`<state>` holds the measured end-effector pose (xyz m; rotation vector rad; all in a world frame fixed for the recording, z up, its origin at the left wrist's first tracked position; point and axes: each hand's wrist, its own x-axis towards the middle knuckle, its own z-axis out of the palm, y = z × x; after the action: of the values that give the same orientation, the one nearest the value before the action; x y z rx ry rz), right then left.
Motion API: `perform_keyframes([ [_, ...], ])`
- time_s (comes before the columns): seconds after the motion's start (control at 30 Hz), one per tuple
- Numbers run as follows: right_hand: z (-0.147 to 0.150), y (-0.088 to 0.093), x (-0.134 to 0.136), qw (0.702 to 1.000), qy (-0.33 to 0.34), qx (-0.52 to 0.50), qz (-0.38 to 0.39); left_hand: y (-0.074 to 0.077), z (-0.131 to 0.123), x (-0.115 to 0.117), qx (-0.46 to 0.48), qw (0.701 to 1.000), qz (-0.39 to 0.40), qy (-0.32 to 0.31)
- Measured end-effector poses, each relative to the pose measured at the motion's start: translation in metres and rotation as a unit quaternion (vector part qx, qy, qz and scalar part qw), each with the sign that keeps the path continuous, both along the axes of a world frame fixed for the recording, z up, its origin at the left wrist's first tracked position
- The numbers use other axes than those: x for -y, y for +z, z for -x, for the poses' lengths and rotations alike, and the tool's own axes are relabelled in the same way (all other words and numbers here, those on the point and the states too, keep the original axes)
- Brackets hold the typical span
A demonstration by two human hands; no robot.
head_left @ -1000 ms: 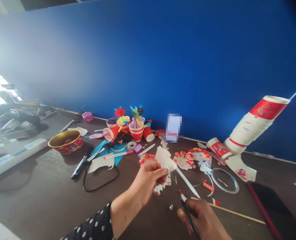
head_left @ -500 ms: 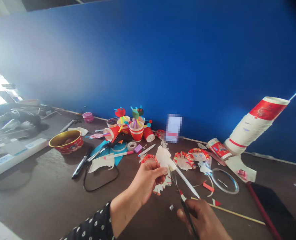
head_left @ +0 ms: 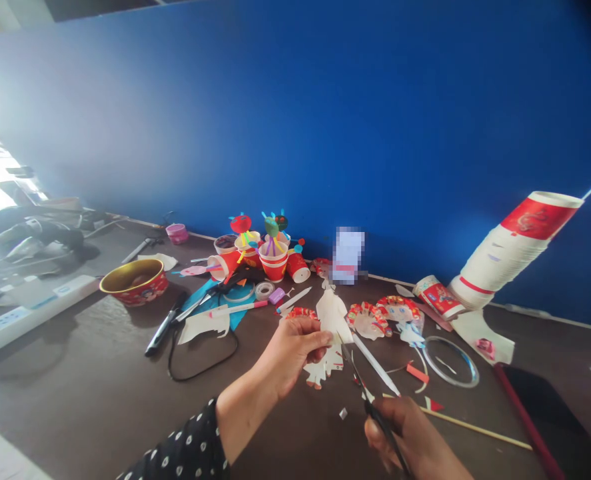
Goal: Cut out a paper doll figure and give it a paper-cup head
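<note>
My left hand (head_left: 292, 353) pinches a white paper cutout (head_left: 332, 320) shaped like a standing figure, its lower part partly hidden by my fingers. My right hand (head_left: 405, 433) is shut on black-handled scissors (head_left: 378, 407). Their narrow blades reach up to the cutout's lower edge, close to my left fingers. A white paper strip (head_left: 375, 363) lies on the dark table (head_left: 295, 427) just beyond the blades, and a small paper scrap (head_left: 343, 413) lies below them.
Decorated paper cups (head_left: 274, 260) stand against the blue wall, beside a gold-lined red bowl (head_left: 135, 282). Paper-plate faces (head_left: 370, 320), a tall stack of paper cups (head_left: 515, 247), a clear ring (head_left: 450, 362), a wooden stick (head_left: 475, 430) and a power strip (head_left: 35, 317) surround my hands.
The cutout now stands more upright and narrower in my left hand. My right hand and the scissors have shifted slightly right, and the view has moved a little.
</note>
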<state>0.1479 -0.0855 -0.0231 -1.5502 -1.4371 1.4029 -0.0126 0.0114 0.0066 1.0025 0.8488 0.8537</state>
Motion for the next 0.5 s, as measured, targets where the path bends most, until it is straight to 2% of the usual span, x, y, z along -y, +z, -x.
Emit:
perform_keyframes([
  [0.13, -0.001, -0.003, -0.002, 1.0, 0.003, 0.009, 0.016, 0.0, -0.001, 0.0, -0.008, 1.0, 0.011, 0.01],
  [0.33, -0.008, -0.016, -0.004, 1.0, 0.025, -0.006, -0.001, -0.004, -0.001, -0.001, -0.012, 1.0, 0.006, -0.006],
  [0.5, -0.006, -0.012, -0.003, 1.0, 0.02, 0.005, -0.004, -0.006, -0.001, -0.001, -0.008, 1.0, 0.002, -0.007],
])
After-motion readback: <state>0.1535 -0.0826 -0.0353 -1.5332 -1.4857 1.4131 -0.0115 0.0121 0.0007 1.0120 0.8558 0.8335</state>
